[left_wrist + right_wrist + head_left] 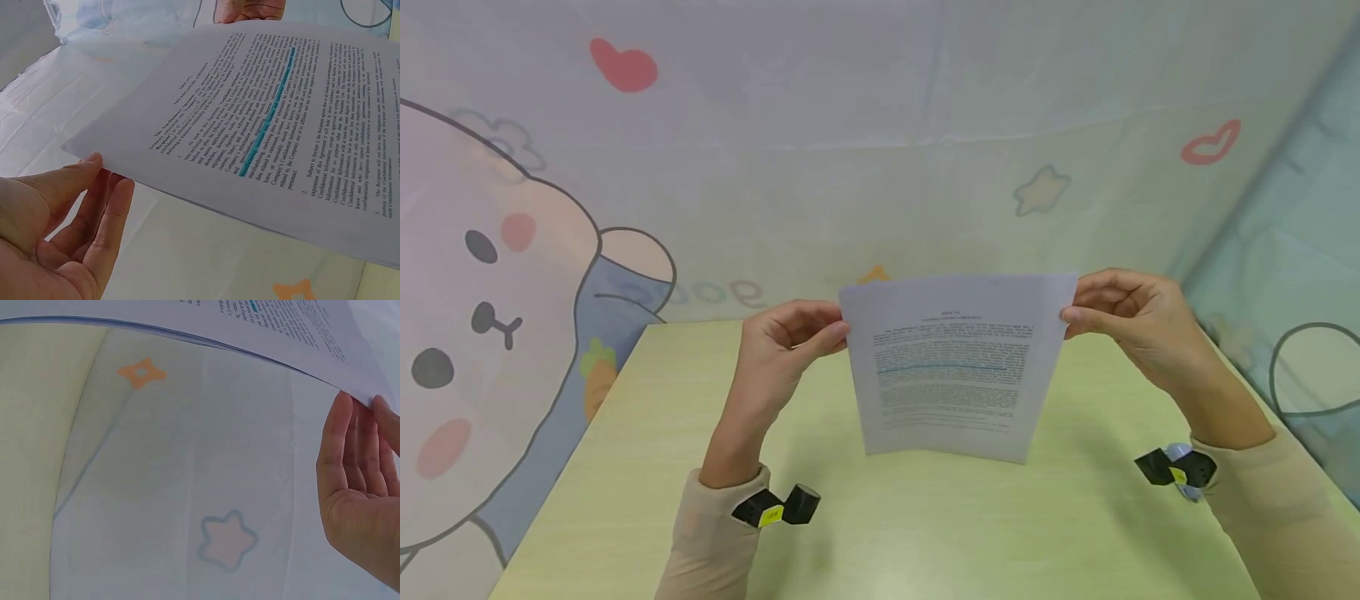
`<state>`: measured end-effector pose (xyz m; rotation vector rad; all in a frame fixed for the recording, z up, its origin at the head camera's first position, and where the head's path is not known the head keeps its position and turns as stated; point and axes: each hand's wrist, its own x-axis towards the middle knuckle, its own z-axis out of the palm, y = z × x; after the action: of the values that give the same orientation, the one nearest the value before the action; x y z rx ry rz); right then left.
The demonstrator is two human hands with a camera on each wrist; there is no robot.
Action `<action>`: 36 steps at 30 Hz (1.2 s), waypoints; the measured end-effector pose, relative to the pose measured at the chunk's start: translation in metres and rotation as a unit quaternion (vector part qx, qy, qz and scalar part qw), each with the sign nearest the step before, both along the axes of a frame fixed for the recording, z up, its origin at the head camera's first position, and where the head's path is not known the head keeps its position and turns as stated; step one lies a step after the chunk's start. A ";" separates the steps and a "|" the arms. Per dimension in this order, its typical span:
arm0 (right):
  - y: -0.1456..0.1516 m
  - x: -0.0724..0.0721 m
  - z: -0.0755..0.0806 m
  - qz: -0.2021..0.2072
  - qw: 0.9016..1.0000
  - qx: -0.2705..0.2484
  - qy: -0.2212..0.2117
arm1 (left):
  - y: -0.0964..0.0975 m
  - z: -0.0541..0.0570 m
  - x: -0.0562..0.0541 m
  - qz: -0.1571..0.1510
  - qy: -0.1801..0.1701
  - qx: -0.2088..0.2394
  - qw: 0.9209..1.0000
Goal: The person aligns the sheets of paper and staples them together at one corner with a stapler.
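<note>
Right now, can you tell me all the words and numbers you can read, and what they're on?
"Confidential Information": white rectangular printed paper.
"2": the paper.
"good", probably, backwards and faint: pale cloth backdrop with cartoon pictures.
Too small or blurred: most other print on the paper, and the yellow labels on the black angular wrist devices.

The paper (955, 383) at the centre of the head view is white, with dark print and a blue stripe. The table (985, 533) below is pale yellow-green. The backdrop (865, 100) is pale greyish, patterned with a solid red heart (627, 68) at upper left and a white-faced, pink-cheeked cartoon animal (535, 367) at left. Both sleeves (711, 533) are beige.
</note>
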<state>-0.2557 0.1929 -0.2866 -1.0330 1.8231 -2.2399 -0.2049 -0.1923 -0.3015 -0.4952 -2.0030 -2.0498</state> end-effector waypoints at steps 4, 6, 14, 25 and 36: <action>0.002 0.001 -0.001 0.006 1.000 0.014 0.003 | 0.002 -0.001 0.001 -0.003 0.003 -0.004 1.000; 0.003 0.002 -0.001 0.004 1.000 0.023 0.004 | 0.003 -0.001 0.002 -0.004 0.005 -0.010 1.000; 0.005 0.006 -0.003 -0.033 0.998 0.056 0.012 | 0.006 -0.001 0.006 0.022 0.018 -0.038 0.999; 0.001 0.011 0.001 -0.058 0.996 0.042 0.044 | 0.007 -0.001 0.011 0.051 0.049 -0.024 0.997; 0.000 0.013 -0.005 -0.057 0.995 0.071 0.047 | 0.008 -0.006 0.014 0.042 0.036 -0.054 0.997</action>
<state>-0.2425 0.1929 -0.2917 -1.0502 2.0961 -2.1163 -0.1909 -0.1843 -0.3070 -0.4898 -2.0631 -1.8571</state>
